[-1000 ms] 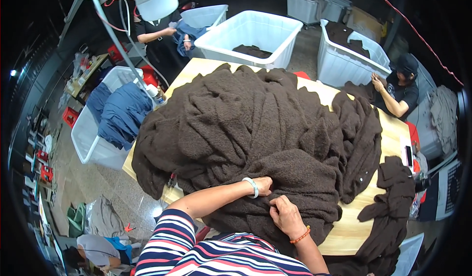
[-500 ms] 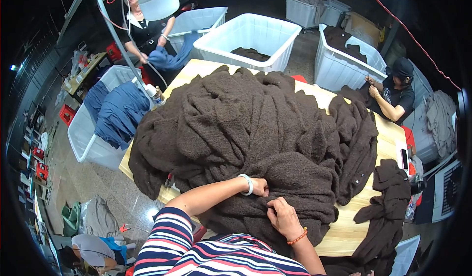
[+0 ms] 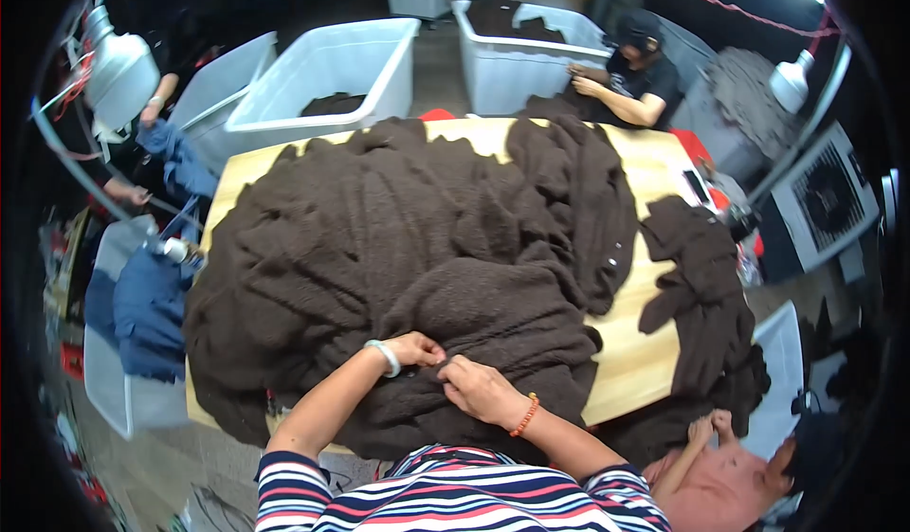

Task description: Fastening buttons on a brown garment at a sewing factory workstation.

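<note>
A large heap of dark brown knit fabric [image 3: 379, 219], probably garments, covers most of the wooden table [image 3: 654, 371]. At its near edge my left hand [image 3: 417, 349], with a pale bangle at the wrist, pinches the fabric between closed fingers. Close beside it, to the right, my right hand [image 3: 479, 388], with an orange bead bracelet, grips the same fabric with curled fingers. The fingertips of both hands almost meet there. Whatever small detail lies between them is too small to make out. Another brown knit piece [image 3: 701, 286] drapes over the table's right side.
White plastic bins [image 3: 327, 63] stand beyond the table, with blue fabric [image 3: 152, 314] in one at left. A person in black [image 3: 640, 82] handles brown fabric at far right. Someone in pink [image 3: 711, 480] sits near right. A phone [image 3: 697, 187] lies at the right edge.
The view has swung to the right, bringing the person in pink into sight. My fingertips have come closer together, still on the brown fabric.
</note>
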The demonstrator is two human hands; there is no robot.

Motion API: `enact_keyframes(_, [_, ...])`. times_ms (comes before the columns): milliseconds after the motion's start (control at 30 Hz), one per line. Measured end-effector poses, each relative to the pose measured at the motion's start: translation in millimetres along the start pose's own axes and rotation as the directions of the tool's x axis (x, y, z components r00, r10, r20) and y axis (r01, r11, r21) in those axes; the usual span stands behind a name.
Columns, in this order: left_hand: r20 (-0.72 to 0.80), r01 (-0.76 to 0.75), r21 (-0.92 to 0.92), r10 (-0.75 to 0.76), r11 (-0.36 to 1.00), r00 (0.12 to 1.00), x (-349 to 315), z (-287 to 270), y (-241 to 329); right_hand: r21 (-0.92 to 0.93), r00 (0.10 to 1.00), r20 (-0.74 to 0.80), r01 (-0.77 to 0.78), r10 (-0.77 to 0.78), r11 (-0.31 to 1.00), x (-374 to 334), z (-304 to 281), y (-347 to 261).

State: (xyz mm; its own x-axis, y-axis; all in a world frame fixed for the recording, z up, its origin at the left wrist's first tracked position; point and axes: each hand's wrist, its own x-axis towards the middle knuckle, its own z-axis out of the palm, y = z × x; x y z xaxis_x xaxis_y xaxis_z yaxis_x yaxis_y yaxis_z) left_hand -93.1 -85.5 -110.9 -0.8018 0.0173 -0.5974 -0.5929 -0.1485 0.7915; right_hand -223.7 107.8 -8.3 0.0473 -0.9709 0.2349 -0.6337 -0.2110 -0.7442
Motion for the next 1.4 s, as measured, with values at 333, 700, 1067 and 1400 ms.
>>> enact_keyframes(333, [-0.249,-0.179,0.204,0.228,0.962,0.941,-19,28,15,-0.026,0.999,-0.022,-0.043,0.042,0.999,-4,-4,-7])
enact_keyframes(700, [-0.427,-0.364,0.112,0.376,0.924,0.822,-82,57,74,-0.117,0.993,-0.118,0.004,-0.018,0.993,2,-7,-17])
enact_keyframes(1067, [-0.196,-0.282,-0.508,0.210,0.814,0.958,-80,61,60,-0.097,0.960,-0.280,-0.054,0.025,0.994,-2,-8,-27])
enact_keyframes(1400, [-0.275,-0.322,-0.222,0.258,0.920,0.926,-92,76,78,-0.032,0.949,-0.300,-0.111,0.097,0.993,-8,-5,-5])
